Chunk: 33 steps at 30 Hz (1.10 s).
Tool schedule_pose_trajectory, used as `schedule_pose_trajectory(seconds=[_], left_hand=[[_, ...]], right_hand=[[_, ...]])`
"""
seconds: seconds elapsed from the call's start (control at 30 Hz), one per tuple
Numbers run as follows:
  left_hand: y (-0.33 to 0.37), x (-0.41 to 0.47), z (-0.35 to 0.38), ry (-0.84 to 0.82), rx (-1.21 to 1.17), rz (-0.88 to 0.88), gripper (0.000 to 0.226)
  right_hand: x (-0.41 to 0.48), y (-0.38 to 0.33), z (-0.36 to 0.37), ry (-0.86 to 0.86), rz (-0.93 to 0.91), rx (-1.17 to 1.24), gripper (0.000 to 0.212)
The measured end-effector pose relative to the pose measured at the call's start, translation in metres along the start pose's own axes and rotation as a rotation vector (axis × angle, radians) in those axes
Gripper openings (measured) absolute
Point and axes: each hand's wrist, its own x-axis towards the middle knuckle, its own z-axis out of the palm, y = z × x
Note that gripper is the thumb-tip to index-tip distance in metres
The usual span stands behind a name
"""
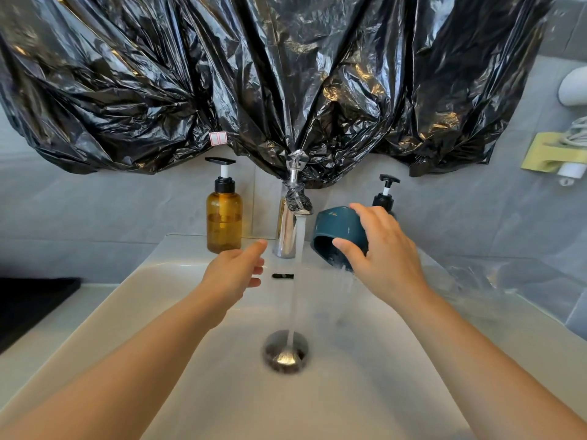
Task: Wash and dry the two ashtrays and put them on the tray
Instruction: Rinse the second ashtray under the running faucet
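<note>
Over a white ceramic basin (190,312) filling the lower half of the frame, a person's right hand (390,258) grasps 1 dark teal glazed ashtray (340,227), round and bowl-shaped. The thumb is on its near rim and the fingers lie over its far wall. The ashtray sits right of centre, tipped on its side with its mouth facing down and left, just beside the stream of water (297,281) falling from the chrome tap (290,223) to the round metal drain (285,350). Water spills from its lower rim.

The left hand (236,271), left of the stream, is released, its fingers straight and holding nothing, reaching toward the tap. An amber plastic pump bottle (224,223) stands left of the tap and a black pump bottle (384,193) stands behind the ashtray. A crumpled black plastic sheet (254,74) hangs across the top of the frame.

The likely risk is a slip. Wet glaze held by 1 hand alone could slide free, and a drop onto the hard basin could chip the piece. Tilting it straight into the stream could also throw spray over the counter. The 2nd ashtray is out of view, and whether the dark flat surface (31,300) at the left edge is the tray cannot be told.
</note>
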Motion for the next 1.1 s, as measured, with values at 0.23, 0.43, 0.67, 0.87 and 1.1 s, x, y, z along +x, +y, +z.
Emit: schedule_pose_trajectory(seconds=[0.23, 0.43, 0.67, 0.87, 1.1], left_hand=[[0.0, -0.001, -0.001, 0.004, -0.001, 0.015, 0.047], [0.003, -0.005, 0.002, -0.043, -0.023, -0.046, 0.052], [0.007, -0.014, -0.001, -0.344, -0.305, -0.131, 0.048], [0.002, -0.013, 0.002, -0.15, -0.247, -0.038, 0.021], [0.001, -0.009, 0.001, -0.068, -0.221, -0.005, 0.02]], right_hand=[[-0.004, -0.01, 0.005, -0.021, 0.009, -0.032, 0.057], [-0.004, -0.014, 0.016, -0.174, 0.56, 0.851, 0.024], [-0.007, -0.03, 0.03, -0.352, 0.833, 1.303, 0.031], [-0.011, -0.027, 0.025, -0.604, 0.795, 1.147, 0.041], [-0.012, -0.023, 0.028, -0.755, 0.597, 1.039, 0.039]])
